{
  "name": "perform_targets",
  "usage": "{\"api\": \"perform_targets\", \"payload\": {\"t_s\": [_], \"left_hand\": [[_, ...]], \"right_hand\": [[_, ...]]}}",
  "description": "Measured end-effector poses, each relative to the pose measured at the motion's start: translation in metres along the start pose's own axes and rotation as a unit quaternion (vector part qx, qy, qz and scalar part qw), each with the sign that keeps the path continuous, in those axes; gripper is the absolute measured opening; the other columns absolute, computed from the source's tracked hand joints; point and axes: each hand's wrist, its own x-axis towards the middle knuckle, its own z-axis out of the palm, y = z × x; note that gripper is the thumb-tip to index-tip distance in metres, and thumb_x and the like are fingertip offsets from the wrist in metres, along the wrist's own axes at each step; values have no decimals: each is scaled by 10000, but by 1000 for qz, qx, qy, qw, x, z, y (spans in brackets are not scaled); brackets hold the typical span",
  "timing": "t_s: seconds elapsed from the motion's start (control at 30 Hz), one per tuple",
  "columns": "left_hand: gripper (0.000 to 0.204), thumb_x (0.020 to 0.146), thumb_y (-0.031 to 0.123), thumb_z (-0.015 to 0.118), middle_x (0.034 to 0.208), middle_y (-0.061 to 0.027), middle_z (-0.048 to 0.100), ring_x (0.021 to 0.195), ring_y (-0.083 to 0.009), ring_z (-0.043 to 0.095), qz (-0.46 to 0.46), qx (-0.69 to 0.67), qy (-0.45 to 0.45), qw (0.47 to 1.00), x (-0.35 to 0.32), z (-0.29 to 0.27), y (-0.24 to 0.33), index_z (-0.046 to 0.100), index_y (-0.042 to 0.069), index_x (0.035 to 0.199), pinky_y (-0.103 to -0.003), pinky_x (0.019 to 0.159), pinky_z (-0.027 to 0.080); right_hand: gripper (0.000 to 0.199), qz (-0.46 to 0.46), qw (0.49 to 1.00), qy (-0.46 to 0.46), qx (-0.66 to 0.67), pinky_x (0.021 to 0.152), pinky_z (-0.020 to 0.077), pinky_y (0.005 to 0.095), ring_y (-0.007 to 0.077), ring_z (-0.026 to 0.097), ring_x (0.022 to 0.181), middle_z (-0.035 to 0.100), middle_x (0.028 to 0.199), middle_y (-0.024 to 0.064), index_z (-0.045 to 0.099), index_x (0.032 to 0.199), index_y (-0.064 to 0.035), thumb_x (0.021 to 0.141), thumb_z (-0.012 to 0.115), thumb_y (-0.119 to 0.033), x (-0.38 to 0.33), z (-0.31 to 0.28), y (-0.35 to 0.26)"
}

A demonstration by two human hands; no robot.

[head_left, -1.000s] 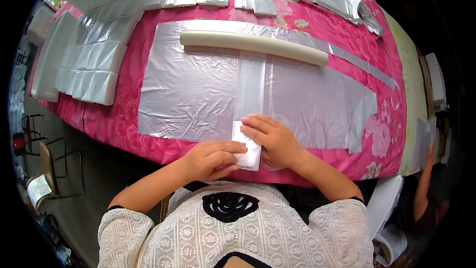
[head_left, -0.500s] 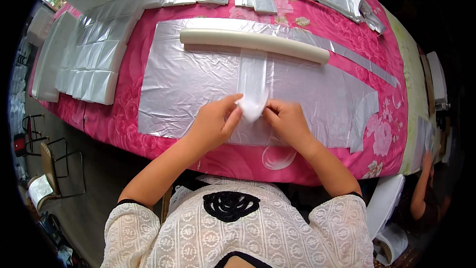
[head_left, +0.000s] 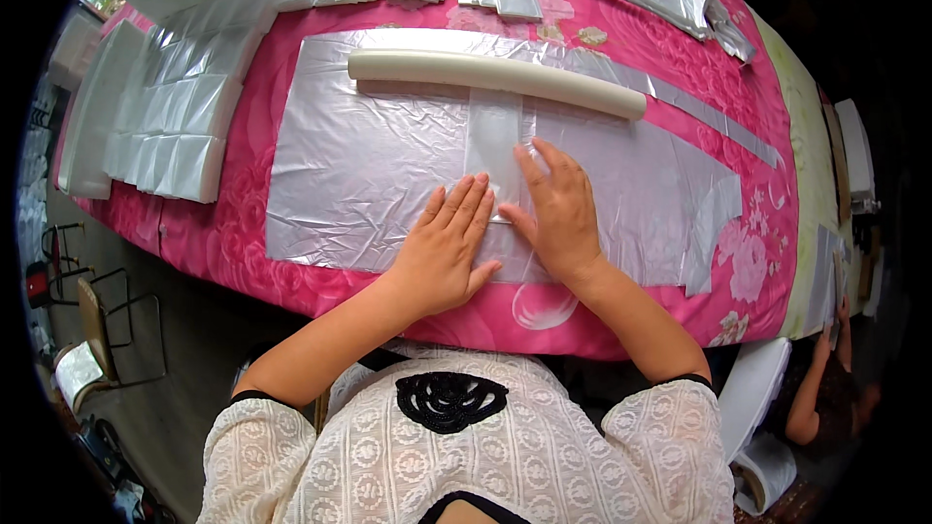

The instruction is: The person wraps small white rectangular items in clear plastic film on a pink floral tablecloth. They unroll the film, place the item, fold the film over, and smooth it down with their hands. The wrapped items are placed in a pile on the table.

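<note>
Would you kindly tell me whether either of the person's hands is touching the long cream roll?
No, the left hand and right hand are both short of the cream roll, with a pale strip visible in between.

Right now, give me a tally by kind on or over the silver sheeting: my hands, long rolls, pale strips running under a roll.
Hands: 2, left hand and right hand
Long roll: 1
Pale strip: 1
Total: 4
</note>
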Motion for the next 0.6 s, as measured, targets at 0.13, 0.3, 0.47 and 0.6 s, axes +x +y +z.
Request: {"api": "perform_targets", "payload": {"t_s": [0.13,0.3,0.47,0.6], "left_hand": [[612,799,273,568,1384,-202,334,1308,-316,293,23,-23,48,998,2,2,-6,380,-41,1290,-438,1074,215],[346,747,100,619,1163,-134,562,1098,-267,532,89,-6,149,985,9,0,-17,561,-8,1070,-398,936,408],[130,736,41,614,1029,-85,630,946,-221,616,114,23,183,976,19,0,-24,583,28,861,-346,818,482],[128,709,51,653,992,-73,641,910,-206,626,127,-103,161,973,14,-15,-20,557,53,794,-344,814,496]], "right_hand": [[426,-163,986,-40,-20,994,362,397,275,476,1169,520,1243,115,542,1168,-33,779,625,-185,3,9,23],[370,-154,984,-70,60,985,377,390,269,493,1158,544,1223,123,568,1142,-32,780,586,-108,14,5,30],[361,-130,982,-57,122,932,421,375,290,527,1100,580,1156,130,605,1067,-20,715,536,19,19,3,31],[315,-174,976,-41,122,835,464,373,278,578,959,616,1050,106,620,982,-26,678,563,32,13,-2,29]]}}
